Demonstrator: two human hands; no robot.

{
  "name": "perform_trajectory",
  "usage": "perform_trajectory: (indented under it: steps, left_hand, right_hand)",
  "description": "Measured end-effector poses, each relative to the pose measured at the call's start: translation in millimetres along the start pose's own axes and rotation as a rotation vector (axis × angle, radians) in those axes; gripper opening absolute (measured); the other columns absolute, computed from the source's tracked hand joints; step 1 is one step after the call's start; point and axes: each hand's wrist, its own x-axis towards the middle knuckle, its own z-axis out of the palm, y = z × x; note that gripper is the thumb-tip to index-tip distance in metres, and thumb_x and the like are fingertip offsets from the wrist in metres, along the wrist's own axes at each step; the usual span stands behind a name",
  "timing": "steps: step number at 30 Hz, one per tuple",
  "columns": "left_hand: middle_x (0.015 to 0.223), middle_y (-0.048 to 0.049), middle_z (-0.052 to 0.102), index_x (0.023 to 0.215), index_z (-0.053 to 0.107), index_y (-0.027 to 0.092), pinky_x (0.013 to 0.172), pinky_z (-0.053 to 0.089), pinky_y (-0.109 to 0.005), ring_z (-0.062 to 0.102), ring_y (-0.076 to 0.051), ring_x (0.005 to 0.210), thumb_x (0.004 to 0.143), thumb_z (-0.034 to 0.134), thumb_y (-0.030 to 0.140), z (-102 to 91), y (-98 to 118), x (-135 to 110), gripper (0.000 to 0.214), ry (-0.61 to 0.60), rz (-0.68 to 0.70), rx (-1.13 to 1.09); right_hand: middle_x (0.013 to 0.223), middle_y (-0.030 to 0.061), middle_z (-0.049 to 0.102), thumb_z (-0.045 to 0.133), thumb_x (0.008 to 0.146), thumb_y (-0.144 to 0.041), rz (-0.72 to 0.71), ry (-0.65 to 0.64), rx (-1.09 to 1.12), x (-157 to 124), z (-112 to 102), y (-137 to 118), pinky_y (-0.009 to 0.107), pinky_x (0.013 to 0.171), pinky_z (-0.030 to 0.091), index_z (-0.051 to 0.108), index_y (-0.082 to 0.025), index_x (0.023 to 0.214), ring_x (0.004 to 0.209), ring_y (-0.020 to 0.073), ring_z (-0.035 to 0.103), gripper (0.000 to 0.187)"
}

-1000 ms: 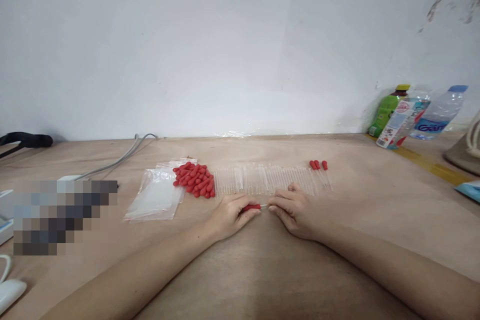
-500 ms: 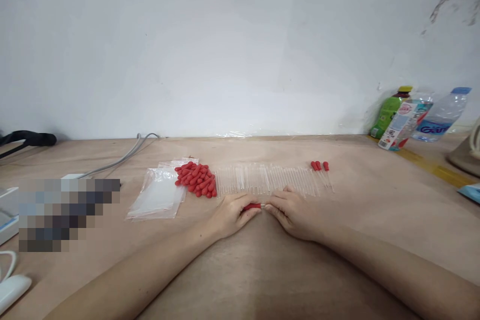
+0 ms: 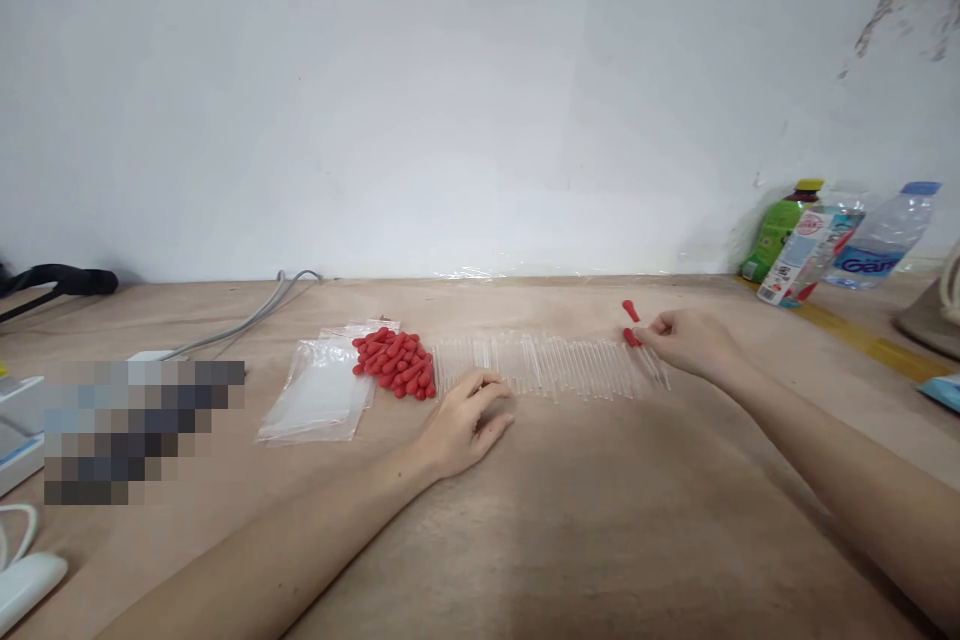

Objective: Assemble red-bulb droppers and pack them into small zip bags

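Note:
My left hand (image 3: 469, 425) rests on the table at the near edge of a row of clear glass tubes (image 3: 566, 367), its fingers loosely apart and holding nothing. To its upper left lies a heap of red rubber bulbs (image 3: 395, 362). My right hand (image 3: 686, 345) is at the right end of the row, its fingertips pinched on a glass dropper with a red bulb (image 3: 630, 308). Another dropper's red bulb (image 3: 632, 337) lies just below the fingertips. Its neighbours are partly hidden by the hand.
Clear plastic bags (image 3: 315, 395) lie left of the bulbs. A grey cable (image 3: 247, 320) runs across the back left, near a blurred-out patch. Several bottles, one a green bottle (image 3: 776, 235), stand at the back right by the wall. Yellow tape (image 3: 877, 345) crosses the table there.
My right hand has moved from the middle to the right, carrying a dropper to the finished ones. The left hand has let go of the red bulb, and its fingers have opened.

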Motion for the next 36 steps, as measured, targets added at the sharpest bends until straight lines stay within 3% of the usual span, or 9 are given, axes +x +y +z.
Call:
perform_trajectory:
  steps: [8, 15, 22, 27, 36]
  left_hand:
    - [0.091, -0.0057, 0.054, 0.09, 0.057, 0.017, 0.07, 0.045, -0.027, 0.053, -0.015, 0.079, 0.08, 0.047, 0.02, 0.8, -3, 0, 0.014, -0.079, -0.046, -0.027]
    - [0.089, -0.0058, 0.054, 0.089, 0.057, 0.016, 0.065, 0.045, -0.025, 0.053, -0.013, 0.073, 0.081, 0.046, 0.022, 1.5, -4, 0, 0.014, -0.101, -0.071, -0.031]
    - [0.087, -0.0058, 0.054, 0.086, 0.057, 0.016, 0.065, 0.044, -0.025, 0.052, -0.013, 0.074, 0.081, 0.046, 0.022, 0.0, -3, 1, 0.013, -0.108, -0.068, -0.029]
    - [0.086, -0.0056, 0.054, 0.086, 0.058, 0.016, 0.065, 0.044, -0.025, 0.052, -0.013, 0.073, 0.081, 0.046, 0.022, 0.2, -3, 1, 0.014, -0.109, -0.069, -0.033]
    - [0.084, -0.0053, 0.054, 0.085, 0.058, 0.016, 0.066, 0.044, -0.025, 0.052, -0.013, 0.073, 0.081, 0.047, 0.022, 0.6, -3, 1, 0.013, -0.106, -0.066, -0.028]
  right_hand:
    - [0.052, 0.0041, 0.054, 0.048, 0.065, -0.048, 0.146, -0.158, -0.115, 12, 12, 29, 0.026, 0.046, 0.03, 0.051, -0.019, 0.051, 0.049, 0.0161, 0.05, 0.033]
    - [0.056, 0.0045, 0.057, 0.049, 0.064, -0.052, 0.14, -0.195, -0.06, 18, 22, 41, 0.026, 0.048, 0.032, 0.051, -0.019, 0.052, 0.054, 0.0173, 0.053, 0.035]
    - [0.065, 0.0041, 0.061, 0.048, 0.068, -0.048, 0.011, -0.032, -0.033, 8, 24, 19, 0.024, 0.049, 0.032, 0.053, -0.02, 0.059, 0.059, 0.0164, 0.054, 0.03]
    - [0.063, 0.0063, 0.061, 0.046, 0.07, -0.044, -0.062, -0.114, -0.139, 1, 34, 5, 0.025, 0.052, 0.031, 0.057, -0.02, 0.056, 0.063, 0.019, 0.055, 0.03]
    - [0.063, 0.0088, 0.059, 0.042, 0.071, -0.034, -0.039, -0.21, -0.23, -3, 34, 2, 0.027, 0.054, 0.034, 0.054, -0.018, 0.051, 0.062, 0.0195, 0.055, 0.029]
